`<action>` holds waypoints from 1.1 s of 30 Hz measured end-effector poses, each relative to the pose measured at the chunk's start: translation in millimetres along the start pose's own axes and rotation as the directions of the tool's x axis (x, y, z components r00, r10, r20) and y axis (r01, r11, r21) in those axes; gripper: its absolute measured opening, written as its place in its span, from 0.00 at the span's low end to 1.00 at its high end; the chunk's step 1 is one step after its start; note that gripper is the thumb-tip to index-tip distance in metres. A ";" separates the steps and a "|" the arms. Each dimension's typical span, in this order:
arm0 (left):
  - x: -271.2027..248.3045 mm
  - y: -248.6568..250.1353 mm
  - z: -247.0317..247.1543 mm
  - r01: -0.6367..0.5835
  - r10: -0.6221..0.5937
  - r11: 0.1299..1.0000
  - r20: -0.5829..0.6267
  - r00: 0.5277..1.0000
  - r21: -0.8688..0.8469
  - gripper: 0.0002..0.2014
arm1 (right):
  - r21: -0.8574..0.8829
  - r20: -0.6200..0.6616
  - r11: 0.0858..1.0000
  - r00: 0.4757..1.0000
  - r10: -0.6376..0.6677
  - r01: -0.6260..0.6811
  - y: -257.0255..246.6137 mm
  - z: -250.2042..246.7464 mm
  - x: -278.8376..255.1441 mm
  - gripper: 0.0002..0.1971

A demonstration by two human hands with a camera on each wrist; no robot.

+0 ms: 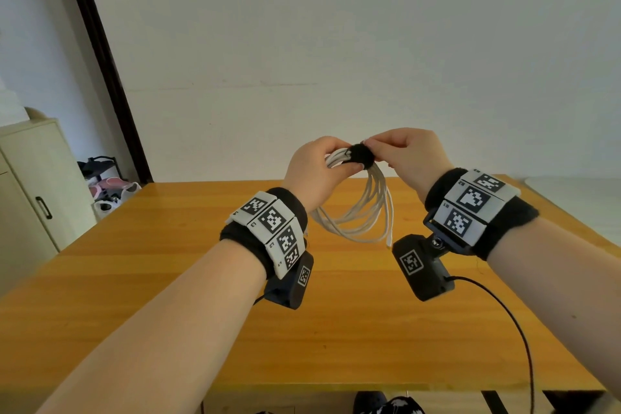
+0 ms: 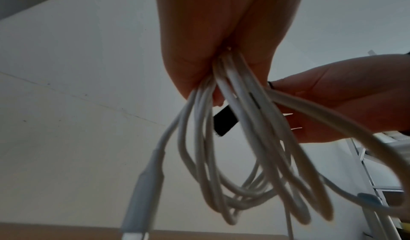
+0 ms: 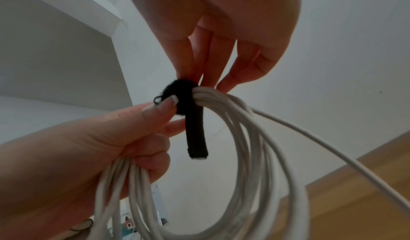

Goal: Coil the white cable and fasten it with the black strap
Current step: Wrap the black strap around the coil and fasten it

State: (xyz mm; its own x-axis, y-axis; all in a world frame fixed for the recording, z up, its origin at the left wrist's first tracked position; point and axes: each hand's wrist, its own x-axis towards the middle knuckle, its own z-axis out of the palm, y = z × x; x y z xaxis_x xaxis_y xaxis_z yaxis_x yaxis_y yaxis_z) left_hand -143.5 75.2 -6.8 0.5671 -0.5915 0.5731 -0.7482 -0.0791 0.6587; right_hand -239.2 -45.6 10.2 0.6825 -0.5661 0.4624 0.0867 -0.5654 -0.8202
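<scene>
Cable already gathered into several loose loops, held in the air above the far middle of the table, not touching it; light and limp by the look of it, loops sagging under their own weight and likely to spring apart or slide over each other if the bunch is let slack. One plug end dangling free below the loops, liable to swing. Strap soft and fuzzy, wrapped around the top of the bunch, its loose tail hanging down inside the loops, not yet pressed shut. Best hold, as a judgement: the gathered strands right beside the strap, where all loops meet, so the wrap can be pulled tight without spilling any. Left hand curled round the bundle just left of the strap, thumb tip pressed on the wrapped part. Right hand pinching at the strap's top with thumb and fingertips, other fingers extended down to the bunch; exact pinch point partly hidden. Wrist cameras hanging under both wrists, a black lead trailing over the near right edge.
</scene>
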 end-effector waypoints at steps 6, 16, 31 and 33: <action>4.1 -2.4 -0.4 0.044 -0.043 0.999 -0.103 0.994 0.002 0.12 | -0.154 -0.119 0.986 0.989 -0.083 0.064 1.2 5.0 -13.7 0.09; 5.2 4.3 1.8 0.092 -0.100 0.994 -0.170 0.980 -0.051 0.10 | -0.222 0.075 0.970 0.994 -0.085 0.100 5.6 21.3 -30.8 0.20; 0.2 13.0 -4.1 0.111 -0.112 0.994 0.065 0.992 0.010 0.10 | -0.285 -0.121 0.927 0.951 -0.286 0.242 5.1 12.3 -23.4 0.05; 0.5 16.3 -6.3 0.106 -0.107 0.994 0.082 0.991 0.009 0.07 | -0.166 -0.167 0.969 0.963 -0.211 0.184 2.4 9.4 -23.5 0.04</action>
State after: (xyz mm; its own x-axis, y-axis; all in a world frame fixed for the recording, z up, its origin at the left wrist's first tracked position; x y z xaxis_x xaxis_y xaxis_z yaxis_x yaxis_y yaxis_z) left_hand -153.2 78.7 7.3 0.6137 -0.6433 0.4579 -0.6866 -0.1484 0.7118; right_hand -248.2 -28.1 -5.8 0.5182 -0.5259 0.6745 0.0888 -0.7513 -0.6539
